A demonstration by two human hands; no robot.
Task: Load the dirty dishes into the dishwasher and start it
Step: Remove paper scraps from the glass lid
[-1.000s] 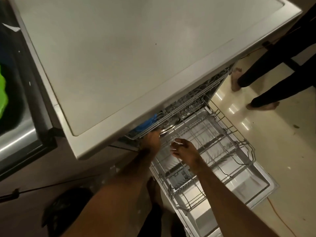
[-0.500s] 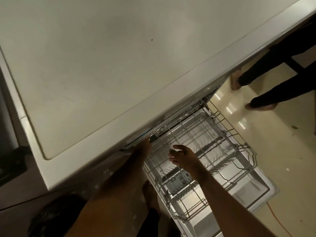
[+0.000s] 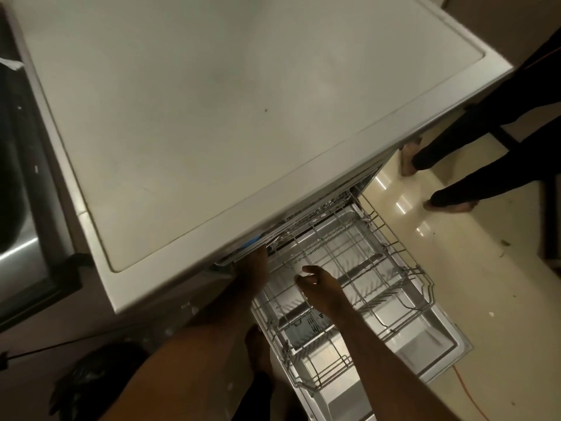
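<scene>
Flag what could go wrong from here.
Left hand reaches under the dishwasher top beside the upper rack, fingers hidden: a pinch is possible if that rack slides. The lower rack and open door jut out near another person's feet and an orange cable: possible trip or snag.

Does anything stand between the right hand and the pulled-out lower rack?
Nothing visible does. The right hand hovers directly above the lower rack, whose wire bays look empty. The left hand reaches under the edge of the white top off to the side. Its fingers are hidden, and it is not in the path.
</scene>
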